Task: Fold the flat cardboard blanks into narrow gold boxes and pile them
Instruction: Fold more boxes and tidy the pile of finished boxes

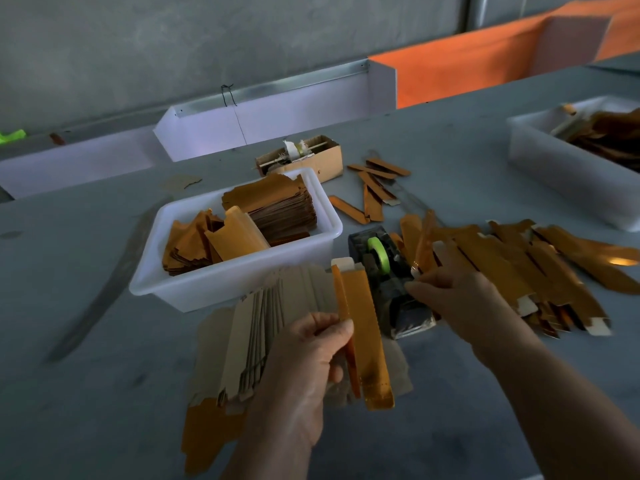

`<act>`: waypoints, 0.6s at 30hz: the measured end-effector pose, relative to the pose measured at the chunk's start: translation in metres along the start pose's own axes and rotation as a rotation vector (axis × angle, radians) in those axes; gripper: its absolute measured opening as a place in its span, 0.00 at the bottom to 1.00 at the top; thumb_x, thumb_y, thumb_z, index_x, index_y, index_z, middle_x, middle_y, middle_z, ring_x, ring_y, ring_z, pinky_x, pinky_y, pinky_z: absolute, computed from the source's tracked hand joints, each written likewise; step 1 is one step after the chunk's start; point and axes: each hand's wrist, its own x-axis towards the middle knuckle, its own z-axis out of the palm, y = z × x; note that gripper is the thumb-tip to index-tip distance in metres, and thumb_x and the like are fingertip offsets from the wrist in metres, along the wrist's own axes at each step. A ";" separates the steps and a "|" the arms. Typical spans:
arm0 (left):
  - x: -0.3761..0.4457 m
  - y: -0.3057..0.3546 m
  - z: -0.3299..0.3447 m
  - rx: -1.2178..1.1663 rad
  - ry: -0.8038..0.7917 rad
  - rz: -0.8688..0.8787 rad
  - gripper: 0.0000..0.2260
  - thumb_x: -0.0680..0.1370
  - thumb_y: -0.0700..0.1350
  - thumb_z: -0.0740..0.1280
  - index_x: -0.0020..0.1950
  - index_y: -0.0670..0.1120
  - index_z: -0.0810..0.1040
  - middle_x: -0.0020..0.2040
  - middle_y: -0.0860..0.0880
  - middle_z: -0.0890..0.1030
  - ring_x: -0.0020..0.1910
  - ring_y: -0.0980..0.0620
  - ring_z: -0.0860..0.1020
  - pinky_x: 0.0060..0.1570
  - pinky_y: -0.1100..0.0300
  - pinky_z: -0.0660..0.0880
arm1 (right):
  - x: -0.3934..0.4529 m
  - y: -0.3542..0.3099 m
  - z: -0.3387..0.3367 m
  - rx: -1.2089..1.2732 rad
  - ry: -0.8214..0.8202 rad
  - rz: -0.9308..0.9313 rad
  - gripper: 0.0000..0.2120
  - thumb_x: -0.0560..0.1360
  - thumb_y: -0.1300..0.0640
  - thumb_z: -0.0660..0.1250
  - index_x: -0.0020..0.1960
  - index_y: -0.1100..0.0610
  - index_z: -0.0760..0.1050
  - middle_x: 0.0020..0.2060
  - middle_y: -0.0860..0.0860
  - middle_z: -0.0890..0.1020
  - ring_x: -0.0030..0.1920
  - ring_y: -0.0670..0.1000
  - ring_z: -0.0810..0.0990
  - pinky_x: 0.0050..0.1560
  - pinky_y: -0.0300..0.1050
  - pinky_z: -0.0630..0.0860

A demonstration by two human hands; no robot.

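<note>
Our left hand (pixel 311 355) pinches a narrow gold box (pixel 367 337) over the flat blanks (pixel 249 341) at six o'clock. Our right hand (pixel 460 299) touches the tape holder (pixel 381 271); we cannot tell its grip. The pile of boxes (pixel 519 268) lies at three o'clock on the worktop (pixel 86 306).

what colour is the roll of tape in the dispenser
Bright green: the roll of tape sits in the dark dispenser, seen best in the head view.

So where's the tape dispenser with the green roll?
The tape dispenser sits mid-table in the head view, just right of the white tub of blanks, with the right hand at its front end.
</note>
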 end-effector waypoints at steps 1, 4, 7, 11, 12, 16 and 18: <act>-0.001 0.000 0.000 0.013 0.007 -0.004 0.06 0.75 0.40 0.69 0.38 0.45 0.80 0.29 0.50 0.79 0.32 0.52 0.74 0.32 0.60 0.69 | 0.000 -0.001 0.002 0.011 -0.006 -0.001 0.07 0.73 0.52 0.69 0.38 0.52 0.79 0.29 0.50 0.77 0.31 0.48 0.74 0.32 0.41 0.69; 0.000 -0.004 0.002 0.040 0.000 -0.007 0.06 0.75 0.41 0.69 0.39 0.45 0.80 0.30 0.51 0.80 0.32 0.52 0.74 0.32 0.60 0.69 | 0.003 -0.001 0.007 0.021 0.005 0.021 0.06 0.73 0.53 0.70 0.40 0.53 0.80 0.36 0.54 0.82 0.38 0.53 0.80 0.39 0.46 0.76; 0.001 -0.004 0.003 0.075 0.000 -0.027 0.05 0.75 0.42 0.69 0.39 0.45 0.80 0.31 0.50 0.80 0.28 0.54 0.73 0.30 0.60 0.68 | 0.005 -0.003 0.010 0.062 -0.010 0.064 0.06 0.74 0.54 0.69 0.39 0.52 0.78 0.36 0.54 0.82 0.38 0.53 0.81 0.38 0.46 0.76; 0.002 -0.004 0.003 0.061 0.006 -0.055 0.04 0.75 0.41 0.70 0.40 0.45 0.80 0.32 0.48 0.80 0.26 0.55 0.72 0.27 0.62 0.68 | 0.007 -0.004 0.014 -0.012 0.060 0.040 0.08 0.74 0.56 0.69 0.36 0.50 0.77 0.43 0.53 0.81 0.42 0.52 0.80 0.38 0.42 0.76; 0.002 -0.005 0.003 0.064 0.004 -0.058 0.04 0.75 0.41 0.70 0.40 0.45 0.80 0.32 0.48 0.80 0.26 0.55 0.72 0.26 0.62 0.68 | 0.007 -0.002 0.017 -0.055 0.112 0.018 0.07 0.73 0.55 0.69 0.36 0.50 0.77 0.49 0.53 0.79 0.47 0.53 0.79 0.43 0.46 0.77; 0.002 -0.007 0.002 0.091 -0.013 -0.046 0.05 0.75 0.42 0.70 0.39 0.47 0.79 0.31 0.50 0.80 0.27 0.55 0.73 0.28 0.61 0.69 | -0.003 0.007 0.024 0.342 0.144 0.054 0.06 0.73 0.57 0.69 0.37 0.54 0.79 0.56 0.55 0.76 0.54 0.55 0.77 0.49 0.47 0.76; 0.002 -0.008 0.003 0.100 -0.015 -0.037 0.06 0.75 0.42 0.69 0.38 0.47 0.79 0.31 0.51 0.79 0.28 0.56 0.73 0.29 0.62 0.70 | -0.008 0.008 0.021 0.668 0.072 0.069 0.06 0.73 0.59 0.69 0.37 0.56 0.78 0.55 0.55 0.77 0.54 0.56 0.78 0.45 0.42 0.74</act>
